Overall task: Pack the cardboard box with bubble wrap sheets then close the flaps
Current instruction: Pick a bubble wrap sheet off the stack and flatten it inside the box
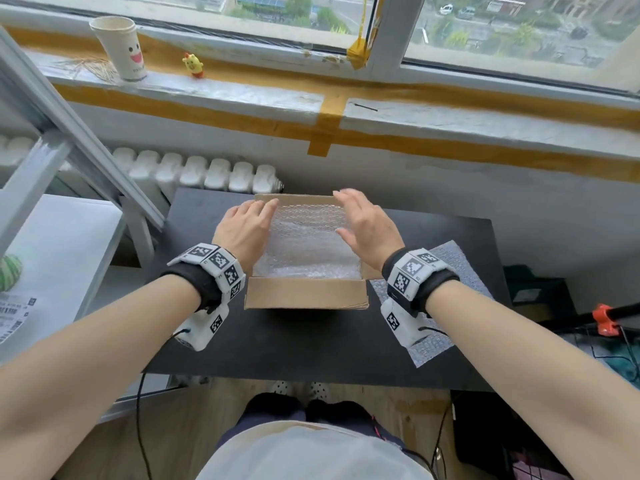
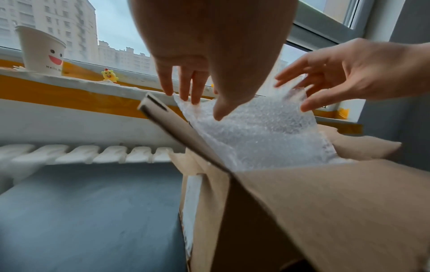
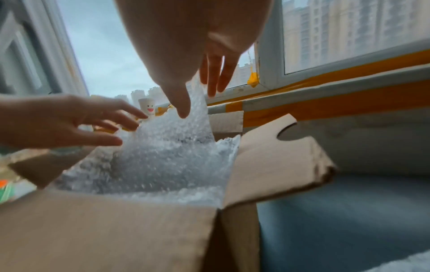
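One cardboard box [image 1: 306, 292] sits open. Two hands, left hand [image 1: 242, 225] and right hand [image 1: 365, 225], fingers straight, touch one bubble wrap sheet [image 1: 308, 237]. One spare sheet [image 1: 450, 261] lies beside it.

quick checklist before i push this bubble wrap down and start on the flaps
1. Bubble wrap sheet over the cardboard box opening: ok.
2. Sheet lying flat: not ok, its far edge stands above the rim.
3. Left hand and right hand free to press: ok, fingers straight at the sheet's edges.
4. Flaps clear to fold: ok, the right side flap stands open.
5. All sheets in: not ok, a spare sheet lies on the table.
6. Room left inside: cannot tell.
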